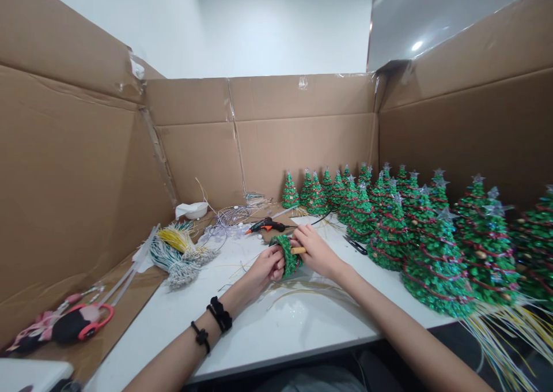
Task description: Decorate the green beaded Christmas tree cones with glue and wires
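Note:
Near the middle of the table, my left hand (262, 269) is closed around the edge of a small green Christmas tree (286, 255), which lies on its side. My right hand (318, 250) is closed at the tree's other side, gripping a short tan tool handle (298, 251). Whatever tip the handle has is hidden. Fingers cover much of the tree. Pale thin wires (309, 291) trail over the white tabletop (311, 325) below my hands. Just beyond them lies a black and orange glue gun (266, 225).
Many finished-looking green trees (438, 265) with clear stars crowd the right side. Black snips (356, 245) rest beside them. On the left are bundled wires (175, 251), a white dish (193, 210) and a pair of red-rimmed headphones (97, 323). Cardboard walls (268, 144) enclose the table.

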A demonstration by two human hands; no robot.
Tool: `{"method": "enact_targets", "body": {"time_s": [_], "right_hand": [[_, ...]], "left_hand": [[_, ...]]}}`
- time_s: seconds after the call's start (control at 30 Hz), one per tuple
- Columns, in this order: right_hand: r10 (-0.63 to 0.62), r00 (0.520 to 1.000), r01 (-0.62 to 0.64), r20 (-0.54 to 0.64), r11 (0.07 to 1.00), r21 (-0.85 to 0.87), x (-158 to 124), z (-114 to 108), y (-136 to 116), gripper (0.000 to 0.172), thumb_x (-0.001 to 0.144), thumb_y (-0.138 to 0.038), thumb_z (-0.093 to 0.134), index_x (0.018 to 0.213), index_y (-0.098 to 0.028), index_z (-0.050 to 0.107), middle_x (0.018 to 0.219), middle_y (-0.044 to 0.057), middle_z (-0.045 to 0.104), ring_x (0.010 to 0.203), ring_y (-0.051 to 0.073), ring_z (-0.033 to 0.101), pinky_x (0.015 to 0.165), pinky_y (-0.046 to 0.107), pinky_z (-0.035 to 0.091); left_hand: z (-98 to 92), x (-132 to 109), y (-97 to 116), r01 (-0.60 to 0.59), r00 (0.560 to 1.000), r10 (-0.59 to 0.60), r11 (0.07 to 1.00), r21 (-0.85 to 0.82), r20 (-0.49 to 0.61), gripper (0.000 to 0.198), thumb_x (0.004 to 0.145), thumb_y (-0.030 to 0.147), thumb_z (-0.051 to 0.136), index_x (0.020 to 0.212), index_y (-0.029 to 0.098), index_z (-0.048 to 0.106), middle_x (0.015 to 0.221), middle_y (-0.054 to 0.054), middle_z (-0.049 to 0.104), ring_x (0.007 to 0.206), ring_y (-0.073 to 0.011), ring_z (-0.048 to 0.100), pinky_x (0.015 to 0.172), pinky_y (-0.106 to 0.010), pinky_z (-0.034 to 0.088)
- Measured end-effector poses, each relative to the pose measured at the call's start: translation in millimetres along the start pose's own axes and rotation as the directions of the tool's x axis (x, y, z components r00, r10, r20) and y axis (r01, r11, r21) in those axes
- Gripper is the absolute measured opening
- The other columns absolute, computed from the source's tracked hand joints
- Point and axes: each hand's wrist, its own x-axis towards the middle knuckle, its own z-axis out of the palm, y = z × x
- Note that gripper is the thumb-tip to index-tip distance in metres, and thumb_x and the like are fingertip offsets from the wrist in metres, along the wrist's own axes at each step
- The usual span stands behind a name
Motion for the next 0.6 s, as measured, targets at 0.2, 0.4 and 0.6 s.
{"method": "enact_targets", "body": {"time_s": [0.2,0.4,0.6], "right_hand": [[-0.047,0.998,0.049,0.051,0.998,-0.045,1.3,0.6,-0.5,0.017,0.083,-0.005,0.042,0.074,-0.019,0.045,0.078,0.002,0.051,0.077,0.018,0.042,0.069,0.029,0.037],[-0.025,0.996,0.022,0.08,0.999,0.048,4.2,1.3,-0.3,0.02,0.07,0.001,0.041,0.069,-0.019,0.038,0.07,0.0,0.048,0.072,0.017,0.039,0.065,0.027,0.033],[-0.006,0.993,-0.007,0.116,0.993,0.116,4.2,4.2,-0.1,0.021,0.064,0.001,0.038,0.068,-0.02,0.037,0.068,-0.001,0.047,0.073,0.017,0.041,0.062,0.025,0.032]], "left_hand": [[1.1,0.0,-0.1,-0.008,1.0,0.009,1.0,0.018,-0.015,0.032,0.069,0.04,0.066,0.071,0.018,0.043,0.048,0.01,0.04,0.033,-0.0006,0.03,0.036,-0.016,0.018],[2.5,-0.8,0.0,-0.01,1.0,0.01,1.0,0.024,-0.021,0.029,0.071,0.038,0.064,0.072,0.018,0.042,0.049,0.011,0.039,0.033,-0.0005,0.03,0.035,-0.016,0.017],[1.9,-1.2,-0.1,-0.007,1.0,0.007,0.999,0.036,-0.014,0.028,0.071,0.037,0.064,0.075,0.019,0.044,0.052,0.011,0.038,0.033,-0.0006,0.031,0.035,-0.016,0.018]]}}
